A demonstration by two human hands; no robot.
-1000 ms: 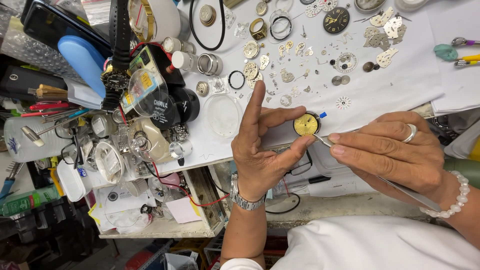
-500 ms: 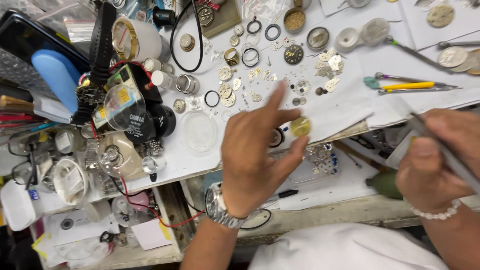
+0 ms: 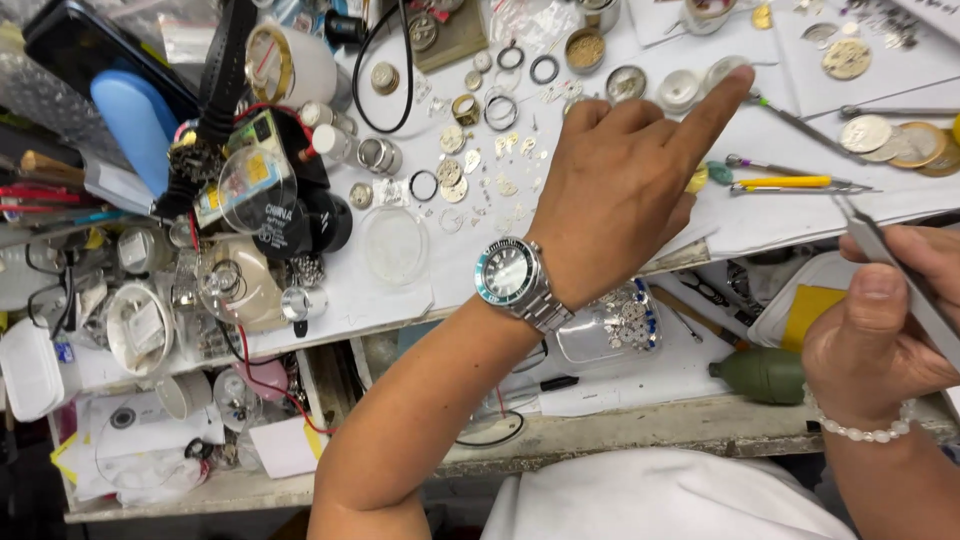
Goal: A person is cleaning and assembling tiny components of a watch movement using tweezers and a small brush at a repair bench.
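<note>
A person's left hand (image 3: 610, 190), a steel wristwatch (image 3: 512, 275) on its wrist, stretched over the desk (image 3: 400, 290) with the forefinger extended toward a small round tin (image 3: 683, 88), the other fingers curled and holding nothing visible. The right hand (image 3: 880, 320), wearing a bead bracelet (image 3: 865, 430), pinched metal tweezers (image 3: 900, 275) near the desk's edge. Watch parts (image 3: 490, 175) lay scattered just beside the left hand.

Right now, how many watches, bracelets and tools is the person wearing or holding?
Wristwatch, on the left wrist: 1
Bead bracelet, on the right wrist: 1
Tweezers, held in the right hand: 1
Total: 3
</note>
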